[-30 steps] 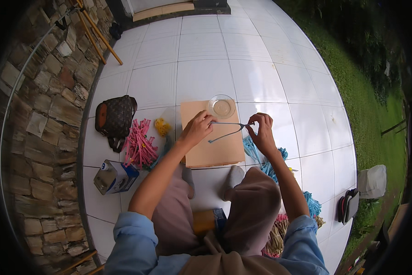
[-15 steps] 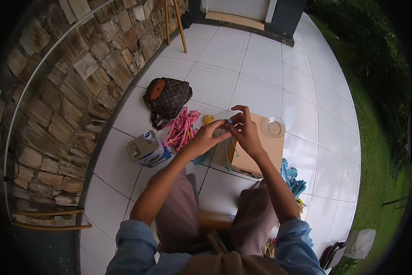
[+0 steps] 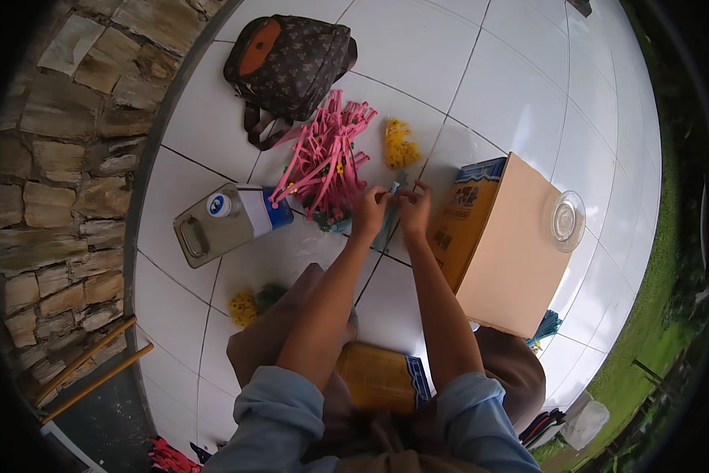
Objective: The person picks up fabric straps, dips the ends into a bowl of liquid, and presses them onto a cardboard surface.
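White glossy tile floor (image 3: 417,55) runs between a rough stone wall (image 3: 78,165) on the left and a strip of grass (image 3: 606,394) on the right. Near the middle, above the floor, the left hand (image 3: 379,206) and the right hand (image 3: 411,203) meet fingertip to fingertip, both closed in a pinch on a small light-blue strip (image 3: 394,188). Its upper end shows between them; the fingers cover much of the rest, and whether the teal material on the tiles below joins it cannot be told.

The strip looks thin and very light, probably flexible enough to bend under slight pressure and a little slick. A fingertip grip close to its end should suit it; a hard squeeze could crease it.

To the left of the hands lies a tangled heap of pink strips (image 3: 323,162) with small knobbed ends, below a brown patterned backpack (image 3: 291,67). A clear bag of yellow pieces (image 3: 401,144) sits just beyond the hands. A metal can (image 3: 228,222) with a blue-and-white cap stands farther left. At right, a yellow-sided cardboard box (image 3: 516,252) with a plain tan top carries a clear glass dish (image 3: 567,221); blue strips (image 3: 547,325) show beyond its near corner.
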`<state>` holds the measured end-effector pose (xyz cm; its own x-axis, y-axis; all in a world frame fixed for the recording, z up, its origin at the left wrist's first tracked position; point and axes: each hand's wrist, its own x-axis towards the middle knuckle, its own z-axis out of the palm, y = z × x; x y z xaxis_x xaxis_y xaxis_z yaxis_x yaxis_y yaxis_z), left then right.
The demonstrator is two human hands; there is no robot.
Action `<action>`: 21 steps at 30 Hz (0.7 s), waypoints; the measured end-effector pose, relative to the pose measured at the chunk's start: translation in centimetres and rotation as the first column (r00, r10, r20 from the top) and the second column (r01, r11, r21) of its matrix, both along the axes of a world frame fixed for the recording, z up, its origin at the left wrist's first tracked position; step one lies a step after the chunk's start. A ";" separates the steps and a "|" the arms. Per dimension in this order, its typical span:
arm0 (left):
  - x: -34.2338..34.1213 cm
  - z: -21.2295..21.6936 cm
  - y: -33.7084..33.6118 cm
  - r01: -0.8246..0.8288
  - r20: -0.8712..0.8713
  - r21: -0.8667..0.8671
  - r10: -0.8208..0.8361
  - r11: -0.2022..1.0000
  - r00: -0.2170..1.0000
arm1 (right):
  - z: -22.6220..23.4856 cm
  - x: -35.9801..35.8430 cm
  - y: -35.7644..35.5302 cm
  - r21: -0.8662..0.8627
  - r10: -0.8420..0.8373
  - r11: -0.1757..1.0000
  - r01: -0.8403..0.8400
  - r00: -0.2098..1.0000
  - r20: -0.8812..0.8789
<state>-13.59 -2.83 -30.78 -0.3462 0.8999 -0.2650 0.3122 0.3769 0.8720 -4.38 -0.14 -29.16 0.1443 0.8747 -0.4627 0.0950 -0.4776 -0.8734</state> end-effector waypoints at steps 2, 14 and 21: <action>0.6 -1.9 0.5 -0.035 0.093 0.038 0.031 0.999 0.995 | -1.3 0.0 -0.2 0.012 0.007 1.000 -0.008 0.998 0.060; 0.0 5.5 2.4 -0.115 0.127 0.200 0.090 0.973 0.988 | 7.4 2.1 -3.2 0.221 0.388 0.870 -0.441 0.888 0.246; 5.3 25.0 0.2 0.175 0.316 0.571 -0.411 0.802 0.855 | 27.8 15.3 -6.9 0.517 0.395 0.650 -0.557 0.829 0.396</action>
<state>-8.26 -2.59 -5.82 -0.0096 0.9791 0.2032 -0.0931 -0.2032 0.9747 10.88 -7.08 -1.36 -0.3427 0.9259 0.1588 0.3910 0.2943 -0.8721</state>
